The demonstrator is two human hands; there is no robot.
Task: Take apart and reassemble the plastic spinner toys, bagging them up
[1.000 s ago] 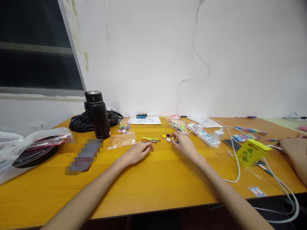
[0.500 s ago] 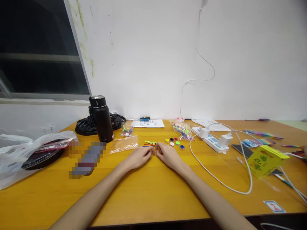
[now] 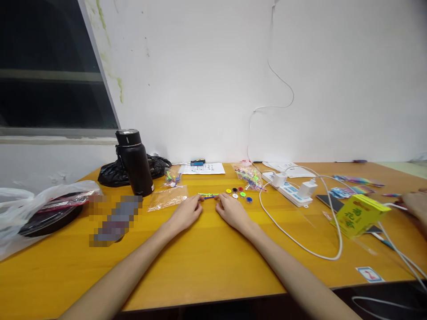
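Several thin coloured sticks (image 3: pixel 209 196), yellow-green and blue among them, lie in a small bundle on the table between my hands. My left hand (image 3: pixel 187 212) rests palm down, fingers loosely bent and apart, its fingertips at the left end of the sticks. At their right end are the fingertips of my right hand (image 3: pixel 231 210), with the thumb apart from the forefinger. Neither hand visibly grips anything. Just beyond my right hand is a group of small round discs, including a yellow disc (image 3: pixel 228 190), a green disc (image 3: pixel 243 194) and a blue disc (image 3: pixel 249 200).
A flat clear bag (image 3: pixel 167 198) and two bags of coloured parts (image 3: pixel 172 177) (image 3: pixel 249 177) lie farther back. A black bottle (image 3: pixel 135 166) stands left. Right are a power strip (image 3: pixel 293 194), looping white cable, a yellow box (image 3: pixel 361 216) and another person's hand (image 3: pixel 415 204).
My hands have moved apart, and more of the stick bundle shows between them. Another person's hand has come in at the right edge. The view has shifted slightly.
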